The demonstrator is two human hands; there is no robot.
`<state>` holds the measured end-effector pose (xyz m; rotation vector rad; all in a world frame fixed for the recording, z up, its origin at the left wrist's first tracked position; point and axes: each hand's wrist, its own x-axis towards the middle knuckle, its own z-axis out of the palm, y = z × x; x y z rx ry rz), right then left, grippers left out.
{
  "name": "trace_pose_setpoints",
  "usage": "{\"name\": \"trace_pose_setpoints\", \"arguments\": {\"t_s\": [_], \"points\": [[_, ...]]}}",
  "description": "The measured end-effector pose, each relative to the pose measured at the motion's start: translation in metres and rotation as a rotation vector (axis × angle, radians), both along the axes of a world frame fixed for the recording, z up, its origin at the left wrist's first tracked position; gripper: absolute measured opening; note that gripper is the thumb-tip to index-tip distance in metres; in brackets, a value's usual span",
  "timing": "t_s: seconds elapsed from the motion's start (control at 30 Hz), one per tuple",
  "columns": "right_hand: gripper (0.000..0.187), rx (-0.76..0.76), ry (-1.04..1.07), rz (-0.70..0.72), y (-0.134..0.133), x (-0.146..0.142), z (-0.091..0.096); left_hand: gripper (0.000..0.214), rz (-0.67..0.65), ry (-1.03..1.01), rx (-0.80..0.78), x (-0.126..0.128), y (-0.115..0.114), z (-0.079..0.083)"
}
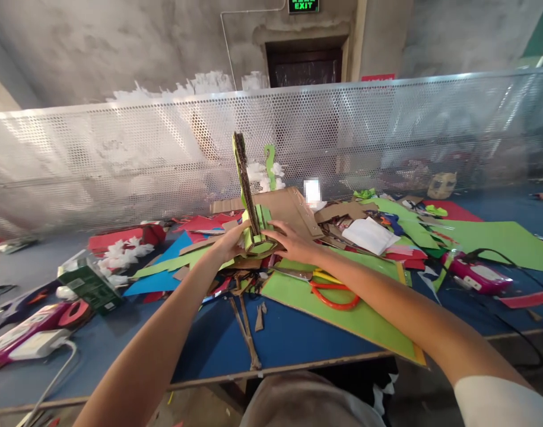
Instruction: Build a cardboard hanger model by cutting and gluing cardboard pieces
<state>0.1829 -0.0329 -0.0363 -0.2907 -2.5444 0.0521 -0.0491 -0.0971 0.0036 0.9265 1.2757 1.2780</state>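
Your shirt front (311, 403) lies nearest, well below your fingers. Between your hands stands the green cardboard piece (252, 220), its upright rising above your fingertips. Your left hand (232, 242) grips the base's left side; your right hand (293, 243) bends its fingers against the other — whether they pinch, I can't tell. Best press lightly and evenly — and mind the scissors (314, 288) just below your right fingers.

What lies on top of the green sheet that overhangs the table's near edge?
Scissors with orange and yellow handle parts lie on the sheet. The right forearm hides part of it, so anything there cannot be seen.
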Motion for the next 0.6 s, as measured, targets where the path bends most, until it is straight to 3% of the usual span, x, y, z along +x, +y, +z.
{"name": "trace_pose_setpoints", "arguments": {"t_s": [0.17,0.33,0.47,0.6], "points": [[0.076,0.035,0.026,0.059,-0.004,0.011,0.016,0.025,-0.001,0.038,0.012,0.002,0.000,0.003],[0.036,0.120,0.156,0.053,0.003,0.025,0.038,0.027,0.035,0.026,-0.028,0.011,-0.008,0.011],[0.027,0.144,0.027,-0.012,0.007,0.035,0.049,0.027,0.035,0.020,-0.018,0.014,-0.010,0.013],[0.029,0.214,-0.189,0.032,0.003,0.036,0.049,0.026,0.048,0.030,-0.030,0.012,-0.008,0.012]]}}
